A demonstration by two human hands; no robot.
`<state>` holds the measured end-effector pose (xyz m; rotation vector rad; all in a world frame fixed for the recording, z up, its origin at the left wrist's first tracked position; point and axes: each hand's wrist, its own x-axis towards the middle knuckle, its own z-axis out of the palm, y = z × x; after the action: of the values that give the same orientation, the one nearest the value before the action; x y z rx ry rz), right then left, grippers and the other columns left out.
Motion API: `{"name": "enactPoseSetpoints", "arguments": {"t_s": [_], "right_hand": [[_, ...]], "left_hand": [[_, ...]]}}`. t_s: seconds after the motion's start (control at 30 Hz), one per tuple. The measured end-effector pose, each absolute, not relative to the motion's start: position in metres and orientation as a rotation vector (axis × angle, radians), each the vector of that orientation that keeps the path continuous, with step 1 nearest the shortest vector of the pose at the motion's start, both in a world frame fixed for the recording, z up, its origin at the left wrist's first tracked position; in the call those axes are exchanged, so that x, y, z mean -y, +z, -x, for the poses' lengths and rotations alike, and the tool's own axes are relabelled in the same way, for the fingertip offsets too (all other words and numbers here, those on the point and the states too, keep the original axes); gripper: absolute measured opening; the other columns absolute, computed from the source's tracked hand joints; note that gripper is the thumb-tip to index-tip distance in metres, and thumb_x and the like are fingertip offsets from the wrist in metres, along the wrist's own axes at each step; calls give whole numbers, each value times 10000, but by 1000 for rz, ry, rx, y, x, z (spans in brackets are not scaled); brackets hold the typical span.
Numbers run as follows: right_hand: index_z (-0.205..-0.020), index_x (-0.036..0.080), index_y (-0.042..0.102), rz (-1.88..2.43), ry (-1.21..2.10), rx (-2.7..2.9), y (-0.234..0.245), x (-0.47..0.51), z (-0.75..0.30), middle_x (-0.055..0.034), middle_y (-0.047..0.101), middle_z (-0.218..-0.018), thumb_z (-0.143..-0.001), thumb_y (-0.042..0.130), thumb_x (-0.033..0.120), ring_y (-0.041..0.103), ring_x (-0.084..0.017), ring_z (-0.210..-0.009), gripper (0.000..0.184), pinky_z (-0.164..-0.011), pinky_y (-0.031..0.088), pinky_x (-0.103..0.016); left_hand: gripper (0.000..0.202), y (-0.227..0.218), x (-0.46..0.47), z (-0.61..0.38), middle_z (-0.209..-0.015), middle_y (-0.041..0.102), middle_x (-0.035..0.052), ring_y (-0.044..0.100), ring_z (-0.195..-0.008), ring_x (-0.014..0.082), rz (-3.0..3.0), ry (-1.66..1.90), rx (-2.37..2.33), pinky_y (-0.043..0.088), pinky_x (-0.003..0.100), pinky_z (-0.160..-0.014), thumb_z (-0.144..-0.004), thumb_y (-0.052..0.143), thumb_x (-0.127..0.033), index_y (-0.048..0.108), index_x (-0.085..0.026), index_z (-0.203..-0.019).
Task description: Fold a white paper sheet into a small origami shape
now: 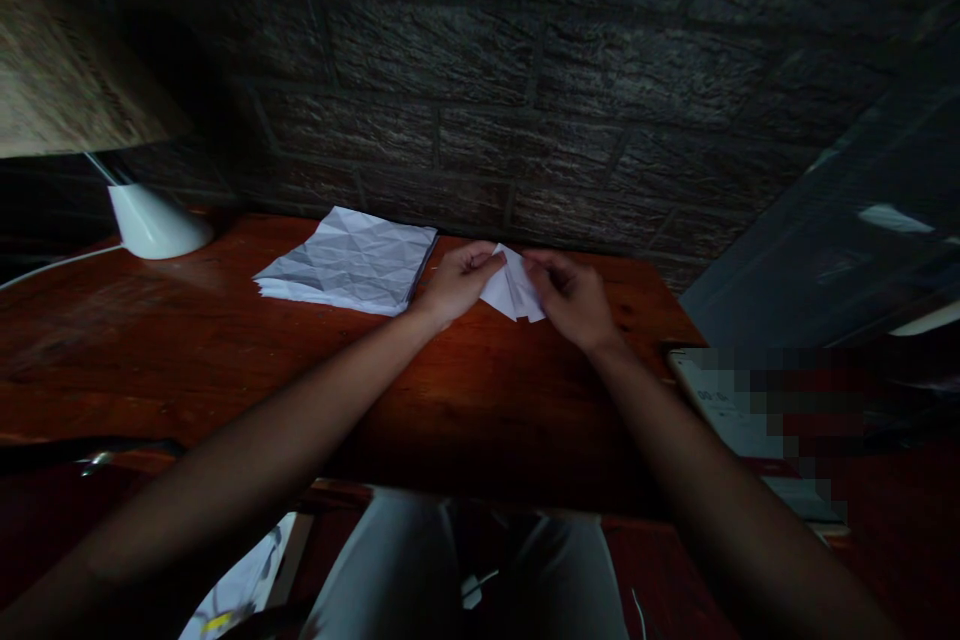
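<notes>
Between my two hands is a small folded sheet of white paper (516, 288), with flaps and a crease down its middle, held just over the wooden table. My left hand (459, 282) pinches its upper left edge, thumb on top. On the other side, my right hand (571, 298) grips the right edge between thumb and curled fingers; some fingertips are hidden behind the paper. Left of my left hand lies a stack of creased white paper sheets (349, 260), its surface marked by a grid of triangular folds.
A lamp with a white base (161, 222) and woven shade (71, 60) stands at the left, its cord trailing off. A dark brick wall (480, 70) closes the table's back edge. The brown wooden table (450, 400) ends just above my legs. A grey panel (817, 220) rises at the right.
</notes>
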<state>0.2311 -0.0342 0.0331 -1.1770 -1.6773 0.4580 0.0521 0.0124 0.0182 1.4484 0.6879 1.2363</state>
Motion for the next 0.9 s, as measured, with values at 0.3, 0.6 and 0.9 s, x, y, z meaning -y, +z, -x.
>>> {"name": "enactPoseSetpoints", "arguments": {"t_s": [0.3,0.6,0.9], "right_hand": [[-994,235,809,1184,501,1618,33,35,-230,-39,819,-912,-913,671,411,735,-185,-775,238,-727,584,-333],[-960,230,805,1208,456,1599,37,38,-229,-50,825,-947,-910,676,397,760,-207,-839,216,-791,593,-351],[-947,218,789,1182,484,1600,37,39,-228,-45,812,-894,-892,678,363,739,-185,-781,191,-724,567,-319]], "left_hand": [[207,19,-11,-51,-858,747,29,637,-768,156,-1493,1233,-678,490,276,-706,-864,730,-392,756,-186,-877],[280,21,-11,-52,-810,735,28,629,-759,163,-1402,1245,-759,472,271,-712,-878,704,-438,737,-166,-817],[292,26,-2,-51,-814,738,24,613,-724,145,-1562,1177,-664,461,268,-671,-815,777,-477,740,-188,-835]]}}
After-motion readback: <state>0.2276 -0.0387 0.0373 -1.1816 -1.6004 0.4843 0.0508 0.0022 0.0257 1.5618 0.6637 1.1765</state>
